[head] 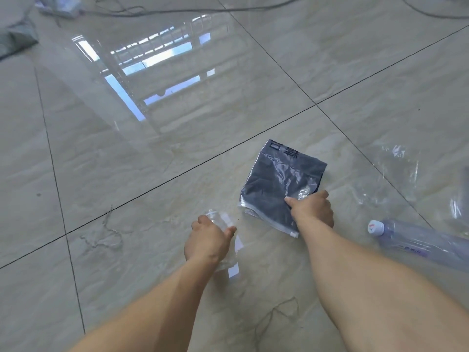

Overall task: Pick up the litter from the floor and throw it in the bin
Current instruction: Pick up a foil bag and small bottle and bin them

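A dark plastic zip bag with black print lies flat on the glossy tiled floor. My right hand pinches its near right edge, thumb on top. My left hand grips a clear plastic cup lying low over the floor, fingers curled round it. A clear plastic bottle with a white cap lies on its side to the right. A crumpled transparent wrapper lies beyond the bottle. No bin is in view.
Thin bits of string lie on the tiles at left and near my arms. Cables run across the far floor, with a white box and a grey bag at the top left.
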